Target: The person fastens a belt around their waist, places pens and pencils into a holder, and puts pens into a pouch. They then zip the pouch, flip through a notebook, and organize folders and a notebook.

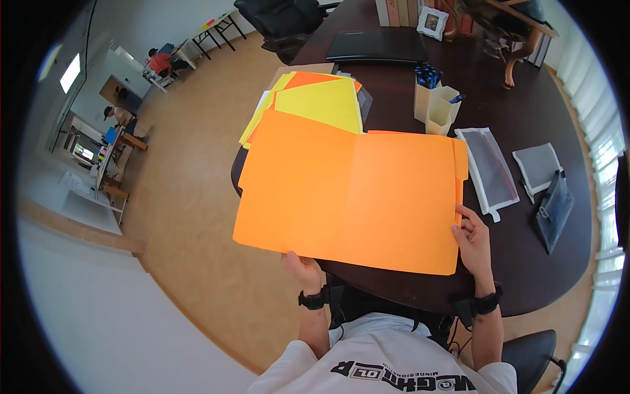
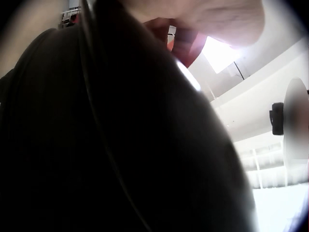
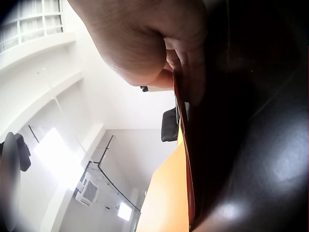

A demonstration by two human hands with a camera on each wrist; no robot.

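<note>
An orange file folder [image 1: 348, 197] lies spread open in front of me, its left panel reaching past the table edge. My left hand [image 1: 303, 270] holds the folder's near edge left of the middle, its fingers hidden underneath. At the right edge, my right hand [image 1: 474, 243] pinches the folder between thumb and fingers. From the right wrist, the right hand [image 3: 154, 43] shows with the fingers under the thin folder edge and the orange panel [image 3: 169, 188] beyond. A dark shape fills most of the left wrist view, with part of the left hand [image 2: 207, 19] above it.
Behind the folder is a stack of yellow and orange folders [image 1: 318, 105]. Pen holders [image 1: 438, 111] with blue pens stand behind it to the right. Mesh zip pouches [image 1: 489, 174] and a dark pouch [image 1: 554, 211] lie right on the dark table [image 1: 525, 276]. A closed laptop [image 1: 376, 47] lies farther back.
</note>
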